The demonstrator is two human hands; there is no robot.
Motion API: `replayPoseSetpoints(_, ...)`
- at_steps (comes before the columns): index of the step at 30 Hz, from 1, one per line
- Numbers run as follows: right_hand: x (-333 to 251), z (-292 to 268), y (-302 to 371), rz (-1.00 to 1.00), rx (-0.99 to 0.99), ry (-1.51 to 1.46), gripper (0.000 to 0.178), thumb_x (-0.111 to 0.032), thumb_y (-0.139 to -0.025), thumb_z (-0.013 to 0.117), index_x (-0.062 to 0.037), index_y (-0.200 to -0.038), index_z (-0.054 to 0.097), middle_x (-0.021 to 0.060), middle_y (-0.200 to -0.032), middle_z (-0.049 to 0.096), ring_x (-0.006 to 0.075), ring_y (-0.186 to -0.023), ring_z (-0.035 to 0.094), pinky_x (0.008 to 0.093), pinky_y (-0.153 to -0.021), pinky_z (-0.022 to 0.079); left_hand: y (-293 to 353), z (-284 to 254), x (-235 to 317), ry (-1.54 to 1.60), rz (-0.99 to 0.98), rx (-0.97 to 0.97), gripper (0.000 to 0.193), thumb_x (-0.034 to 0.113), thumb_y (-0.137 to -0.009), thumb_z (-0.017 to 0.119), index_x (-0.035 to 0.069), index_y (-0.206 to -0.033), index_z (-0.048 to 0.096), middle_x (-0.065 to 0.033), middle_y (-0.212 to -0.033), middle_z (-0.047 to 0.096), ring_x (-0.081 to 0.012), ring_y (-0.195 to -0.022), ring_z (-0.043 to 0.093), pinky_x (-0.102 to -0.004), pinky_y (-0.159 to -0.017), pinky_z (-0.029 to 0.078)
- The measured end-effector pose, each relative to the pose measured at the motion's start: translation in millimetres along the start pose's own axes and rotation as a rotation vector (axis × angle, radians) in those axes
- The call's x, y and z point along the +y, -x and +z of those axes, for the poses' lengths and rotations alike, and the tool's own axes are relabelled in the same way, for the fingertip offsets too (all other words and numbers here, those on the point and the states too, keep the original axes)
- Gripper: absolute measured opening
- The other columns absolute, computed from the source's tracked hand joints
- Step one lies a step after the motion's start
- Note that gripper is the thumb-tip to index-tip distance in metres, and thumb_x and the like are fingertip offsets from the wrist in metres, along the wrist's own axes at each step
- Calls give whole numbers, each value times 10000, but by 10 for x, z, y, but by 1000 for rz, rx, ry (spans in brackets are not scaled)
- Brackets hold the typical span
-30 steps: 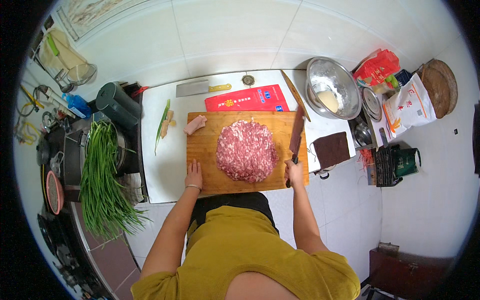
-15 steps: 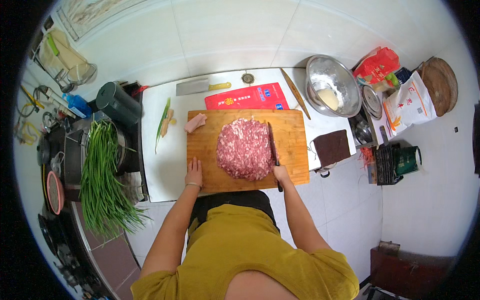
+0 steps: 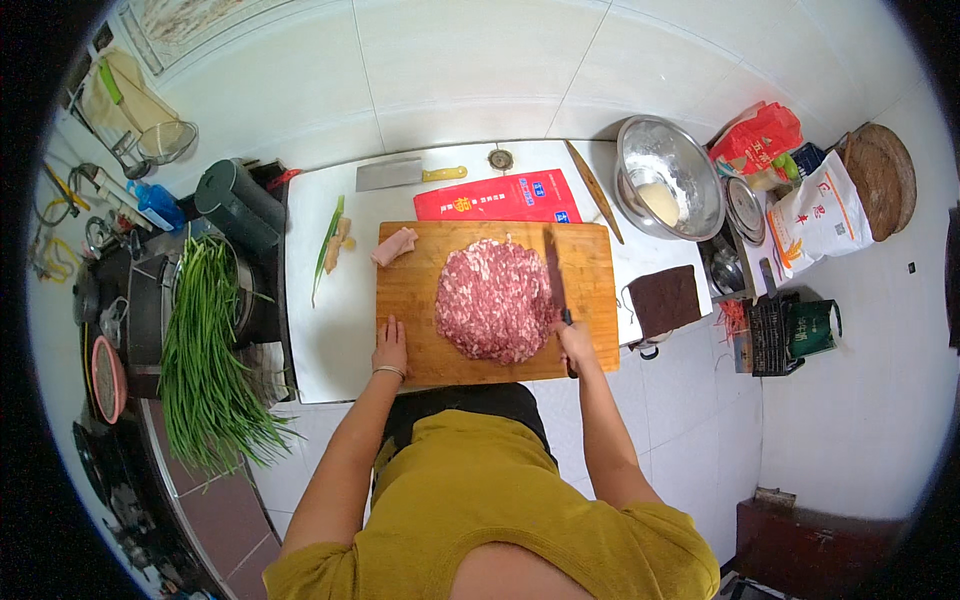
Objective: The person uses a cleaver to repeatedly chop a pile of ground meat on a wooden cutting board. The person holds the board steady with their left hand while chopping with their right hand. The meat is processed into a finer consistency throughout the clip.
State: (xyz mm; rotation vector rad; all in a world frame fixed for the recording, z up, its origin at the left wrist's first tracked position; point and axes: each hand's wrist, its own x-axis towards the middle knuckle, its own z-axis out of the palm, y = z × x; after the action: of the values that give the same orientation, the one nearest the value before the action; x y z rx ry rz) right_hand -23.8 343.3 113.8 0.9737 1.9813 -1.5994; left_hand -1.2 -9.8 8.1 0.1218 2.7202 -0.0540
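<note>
The right hand (image 3: 574, 343) grips the black-handled knife (image 3: 554, 268) beside apparently near-finished minced meat (image 3: 495, 305); an unminced pink piece (image 3: 396, 247) remains beyond the flat left hand (image 3: 390, 347).

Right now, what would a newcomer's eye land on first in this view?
First, the broad mound of minced meat in the middle of the wooden board, with the right hand gripping a knife by its right edge. Then the big bunch of long green stalks hanging down left of the white table, and the shiny metal bowl at back right, with a pale lump inside.
</note>
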Motion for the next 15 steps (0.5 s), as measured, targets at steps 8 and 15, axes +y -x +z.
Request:
replayPoseSetpoints(8,816,226,-679,-113,124,303,201,-150,-724,531,-73,-581,412,21,-453,378,135,-328,352,268,-314,285,-9,-14,-11,79,10,-10,972,188,-560,734,45,-1310,133,-116,-1387,36,-285,-1238,167,-300,-991,264)
replayPoseSetpoints(15,265,135,-71,-458,227,47,196,-200,-715,551,-41,-631,472,44,-448,396,160,-319,367,294,-309,283,47,-194,31,79,7,-59,959,191,-559,733,47,-1305,147,-109,-1386,50,-282,-1234,176,-309,-992,263)
